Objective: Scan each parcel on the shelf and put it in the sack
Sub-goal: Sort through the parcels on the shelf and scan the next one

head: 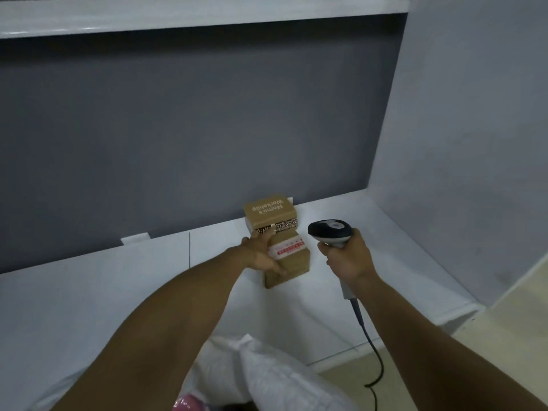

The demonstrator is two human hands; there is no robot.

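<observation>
A: While the shelf holds two parcels and the sack sits nearer, which step is this?

B: Scanning, I'd judge. The left hand clamps its fingers on the near parcel; the right hand grips the scanner. Next, aim at the label.

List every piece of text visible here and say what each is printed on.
"Momo's Workshop": on top of the rear parcel, upside down to the camera.
Lettering on the dark patterned tape across that parcel's front: too blurred to read.
Red print on the white label of the front parcel, which the left hand holds: too blurred to read.
The scanner in the right hand: no readable text.
</observation>
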